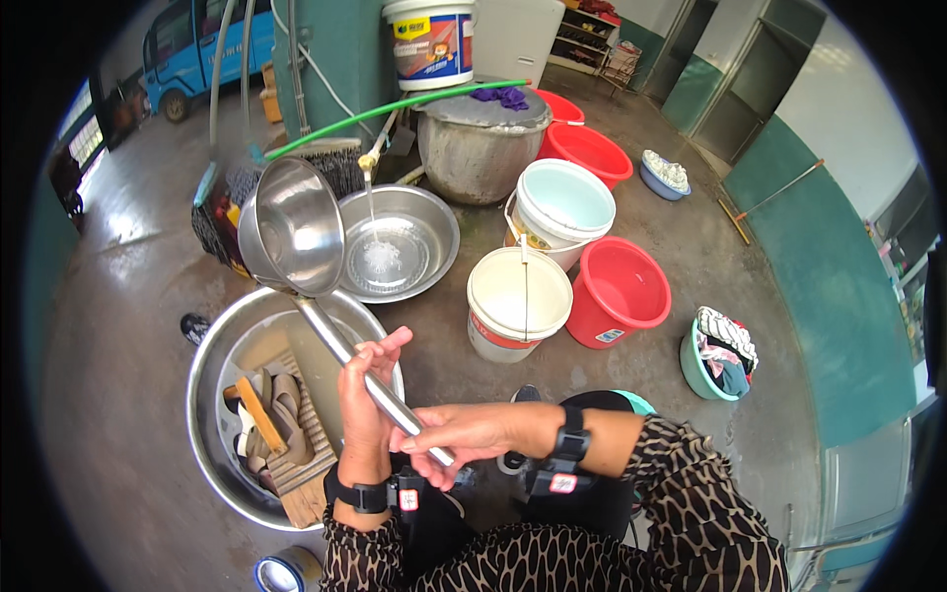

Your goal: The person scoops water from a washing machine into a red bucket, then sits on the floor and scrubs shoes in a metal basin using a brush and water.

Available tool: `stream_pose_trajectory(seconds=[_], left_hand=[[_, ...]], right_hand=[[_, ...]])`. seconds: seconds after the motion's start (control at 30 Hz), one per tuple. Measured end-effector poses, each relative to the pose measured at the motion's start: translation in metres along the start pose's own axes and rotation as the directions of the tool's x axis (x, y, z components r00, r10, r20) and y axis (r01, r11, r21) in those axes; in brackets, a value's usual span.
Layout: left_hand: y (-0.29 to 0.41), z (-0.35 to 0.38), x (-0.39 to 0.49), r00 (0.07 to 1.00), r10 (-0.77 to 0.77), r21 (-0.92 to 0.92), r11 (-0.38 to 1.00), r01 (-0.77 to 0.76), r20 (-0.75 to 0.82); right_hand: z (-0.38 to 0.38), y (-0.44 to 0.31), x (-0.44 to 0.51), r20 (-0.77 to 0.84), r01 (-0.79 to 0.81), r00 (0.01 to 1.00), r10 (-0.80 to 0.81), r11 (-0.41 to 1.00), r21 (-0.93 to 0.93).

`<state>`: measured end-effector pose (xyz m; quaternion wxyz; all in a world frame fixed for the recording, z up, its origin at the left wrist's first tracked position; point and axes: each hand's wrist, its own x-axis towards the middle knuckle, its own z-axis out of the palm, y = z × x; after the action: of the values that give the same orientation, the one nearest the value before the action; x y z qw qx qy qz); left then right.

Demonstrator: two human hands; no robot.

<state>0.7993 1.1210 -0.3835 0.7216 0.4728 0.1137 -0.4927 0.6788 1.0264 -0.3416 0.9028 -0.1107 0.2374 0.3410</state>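
Observation:
A large stainless steel water dipper hangs tilted over the far rim of a wide metal basin. My right hand grips the lower end of its tubular handle. My left hand holds the handle loosely higher up, fingers stretched out along it. Cloudy water fills part of the basin. Inside, a wooden washboard leans on the near rim beside beige shoes, with a wooden-backed brush on top. Behind, clear water runs from a tap into a second metal basin.
Right of the basins stand a cream bucket, a white bucket and red buckets. A lidded vat stands behind, with a green pole crossing it. A green tub of clothes is at right; a can sits near left.

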Motion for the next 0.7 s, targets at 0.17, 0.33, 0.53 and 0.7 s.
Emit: stream_pose_trajectory(seconds=[0.17,0.33,0.53,0.7], left_hand=[[0.019,-0.017,0.039,0.984,0.045,-0.014,0.999,-0.043,0.174],[-0.042,-0.029,-0.027,0.986,0.011,0.272,0.961,-0.057,0.168],[-0.083,-0.034,-0.016,0.982,0.107,0.575,0.818,0.002,-0.155],[-0.102,-0.029,-0.008,0.929,0.357,0.602,0.764,-0.232,-0.094]], right_hand=[[-0.006,-0.007,0.051,0.111,0.161,0.966,-0.234,0.879,0.449],[-0.025,0.087,0.030,0.095,0.309,0.930,-0.355,0.895,0.320],[-0.082,0.090,0.029,-0.275,0.473,0.844,-0.461,0.881,-0.024],[-0.195,0.081,0.037,-0.537,0.234,0.599,-0.594,0.771,-0.591]])
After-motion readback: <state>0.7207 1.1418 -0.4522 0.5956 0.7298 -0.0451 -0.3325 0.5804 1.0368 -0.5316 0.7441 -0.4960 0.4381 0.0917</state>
